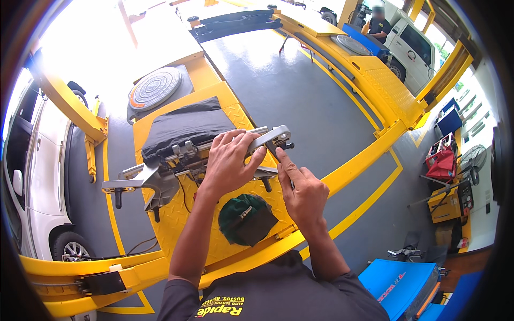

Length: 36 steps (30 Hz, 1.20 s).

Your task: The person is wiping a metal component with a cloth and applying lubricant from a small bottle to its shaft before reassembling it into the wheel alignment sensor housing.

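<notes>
A grey metal wheel clamp [163,182] with rods and black pegs lies across the yellow lift platform [176,230], partly over a black cloth [187,125]. My left hand [230,160] is closed around the rods near the clamp's right end, with its thumb below the silver end arm [273,136]. At that arm, my right hand [304,195] grips a dark peg-like piece, index finger stretched along it; the palm hides its lower part. In front of the clamp sits a green and black cap [246,222] with a small metal fitting [246,212] on top.
A round turntable plate [158,88] lies farther along the platform. Yellow lift rails [369,155] frame the grey floor. White vehicles stand left and far right, where a person [379,27] works. A blue padded board [399,286], a fan [474,160] and a red bag [441,163] are at right.
</notes>
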Available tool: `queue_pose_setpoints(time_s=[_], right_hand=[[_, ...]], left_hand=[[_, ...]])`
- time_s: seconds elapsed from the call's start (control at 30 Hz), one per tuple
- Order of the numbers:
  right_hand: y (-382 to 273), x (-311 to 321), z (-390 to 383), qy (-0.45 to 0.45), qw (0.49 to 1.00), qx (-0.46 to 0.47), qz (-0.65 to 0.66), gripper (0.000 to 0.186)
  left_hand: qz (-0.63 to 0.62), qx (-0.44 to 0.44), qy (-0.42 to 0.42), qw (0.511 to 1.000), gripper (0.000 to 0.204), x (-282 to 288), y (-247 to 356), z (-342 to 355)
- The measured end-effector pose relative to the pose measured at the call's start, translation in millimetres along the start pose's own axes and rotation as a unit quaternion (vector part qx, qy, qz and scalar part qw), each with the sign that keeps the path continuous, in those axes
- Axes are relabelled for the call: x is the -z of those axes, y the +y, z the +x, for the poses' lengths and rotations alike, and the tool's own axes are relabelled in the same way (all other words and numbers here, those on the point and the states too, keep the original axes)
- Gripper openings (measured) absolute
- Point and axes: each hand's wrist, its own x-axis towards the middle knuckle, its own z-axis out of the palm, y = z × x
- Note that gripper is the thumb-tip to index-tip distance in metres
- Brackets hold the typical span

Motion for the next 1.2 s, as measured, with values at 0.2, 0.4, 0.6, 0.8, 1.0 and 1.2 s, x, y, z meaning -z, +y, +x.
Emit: queue_pose_setpoints(time_s=[0.2, 0.4, 0.6, 0.8, 1.0, 1.2], right_hand=[[-5, -17, -8, 0.044, 0.998, -0.025, 0.027, 0.043], [0, -22, 0, 0.09, 0.994, 0.052, 0.04, 0.041], [5, -24, -3, 0.063, 0.993, 0.061, 0.074, 0.044], [-5, -23, 0, 0.066, 0.984, -0.023, 0.163, 0.038], [-8, -27, 1, 0.09, 0.985, -0.009, 0.145, 0.038], [-18, -26, 0, 0.075, 0.993, -0.015, 0.092, 0.04]], left_hand=[[-0.007, 0.027, 0.031, 0.999, 0.054, -4, 7, 2], [-0.009, 0.03, 0.041, 0.999, 0.056, -6, 6, 1], [-0.003, 0.051, 0.019, 0.999, 0.056, -3, 12, 4], [0.005, 0.041, 0.021, 0.999, 0.056, -5, 6, 2], [0.005, 0.044, 0.024, 0.999, 0.054, -3, 9, 2], [0.018, 0.017, 0.035, 0.999, 0.048, -8, 4, 1]])
